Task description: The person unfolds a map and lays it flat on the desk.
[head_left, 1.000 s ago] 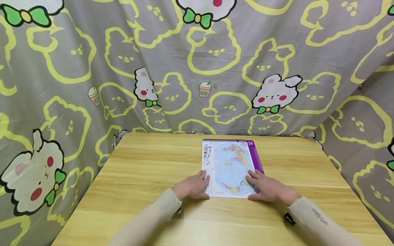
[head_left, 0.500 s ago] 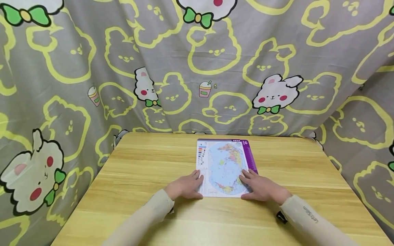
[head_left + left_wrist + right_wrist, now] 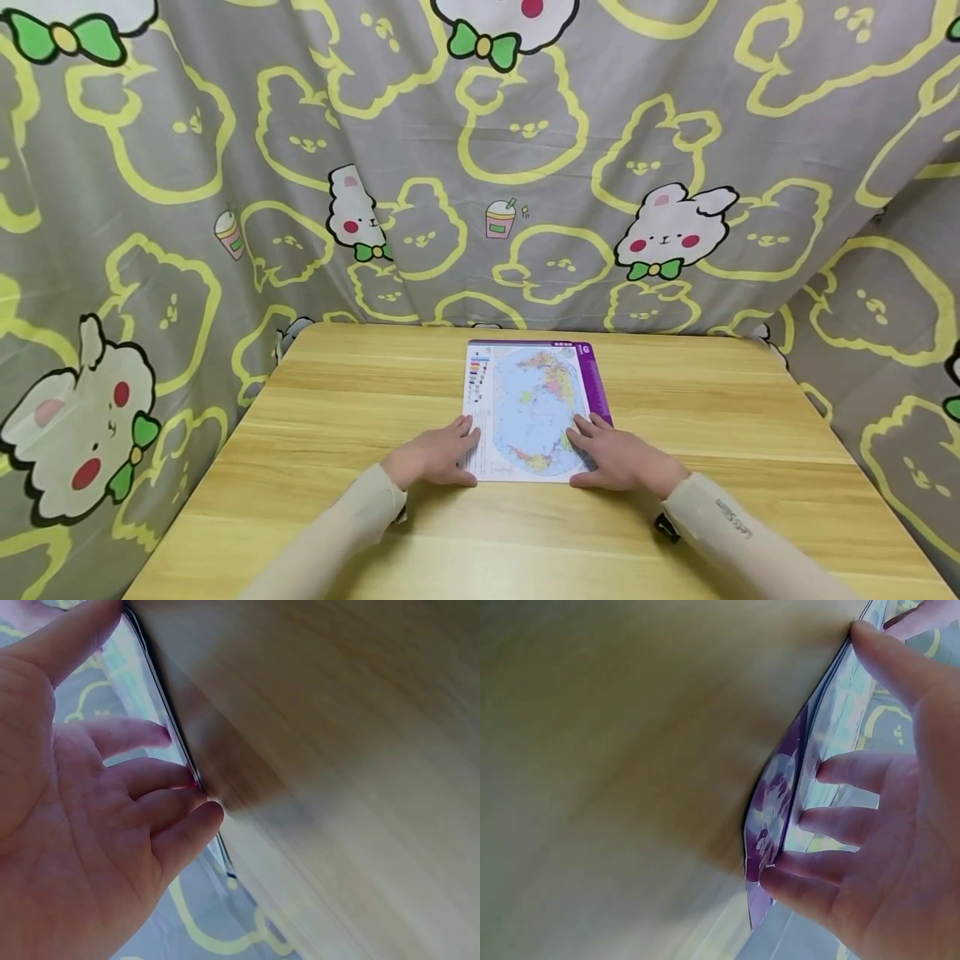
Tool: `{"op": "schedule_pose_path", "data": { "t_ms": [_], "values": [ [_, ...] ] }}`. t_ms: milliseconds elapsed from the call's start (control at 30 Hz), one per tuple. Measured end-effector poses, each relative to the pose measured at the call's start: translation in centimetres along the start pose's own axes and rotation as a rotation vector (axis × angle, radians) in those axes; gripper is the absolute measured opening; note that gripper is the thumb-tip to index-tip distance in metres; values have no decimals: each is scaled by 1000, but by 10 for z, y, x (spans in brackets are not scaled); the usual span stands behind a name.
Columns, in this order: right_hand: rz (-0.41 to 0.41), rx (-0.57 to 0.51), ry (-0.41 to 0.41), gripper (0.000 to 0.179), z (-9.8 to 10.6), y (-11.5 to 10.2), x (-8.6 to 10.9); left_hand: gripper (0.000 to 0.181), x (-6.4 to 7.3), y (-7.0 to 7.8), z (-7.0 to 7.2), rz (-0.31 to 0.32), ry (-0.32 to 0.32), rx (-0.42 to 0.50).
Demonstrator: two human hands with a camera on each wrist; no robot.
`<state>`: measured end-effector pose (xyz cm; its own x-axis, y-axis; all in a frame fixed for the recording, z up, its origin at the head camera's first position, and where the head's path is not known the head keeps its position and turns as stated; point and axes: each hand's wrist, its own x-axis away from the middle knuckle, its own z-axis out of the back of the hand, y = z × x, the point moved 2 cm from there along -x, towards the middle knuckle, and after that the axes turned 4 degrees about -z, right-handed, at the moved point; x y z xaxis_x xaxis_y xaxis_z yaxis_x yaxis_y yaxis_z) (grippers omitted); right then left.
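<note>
A world map sheet (image 3: 528,404) with a purple strip along its right side lies flat on the wooden table (image 3: 337,417). Across its lower left edge rest the fingers of my left hand (image 3: 433,455), spread and fairly straight, thumb at the near corner. My right hand (image 3: 626,457) lies over the lower right edge in the same way, fingers reaching onto the printed face. Seen low in the right wrist view, the map (image 3: 776,795) has a purple margin with pictures, and its edge seems to show more than one layer.
A grey curtain (image 3: 420,108) with yellow outlines and cartoon rabbits hangs behind the table and along both sides. The table's far edge runs just beyond the map. A black strap (image 3: 666,528) shows under the right cuff.
The map has slid left across the table in steady steps, and both hands have moved left along with it, keeping their places at its two sides.
</note>
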<state>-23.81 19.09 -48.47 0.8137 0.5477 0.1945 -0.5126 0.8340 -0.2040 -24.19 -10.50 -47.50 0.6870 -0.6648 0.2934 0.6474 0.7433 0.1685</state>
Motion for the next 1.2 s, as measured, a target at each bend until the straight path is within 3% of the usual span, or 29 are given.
{"op": "schedule_pose_path", "data": {
  "t_ms": [733,1200],
  "values": [
    [9,54,12,81,-5,-20,-14,84,14,-18,0,62,-5,32],
    [-1,40,21,79,-6,-26,-14,70,11,-19,-2,36,93,-28]
  ]
}}
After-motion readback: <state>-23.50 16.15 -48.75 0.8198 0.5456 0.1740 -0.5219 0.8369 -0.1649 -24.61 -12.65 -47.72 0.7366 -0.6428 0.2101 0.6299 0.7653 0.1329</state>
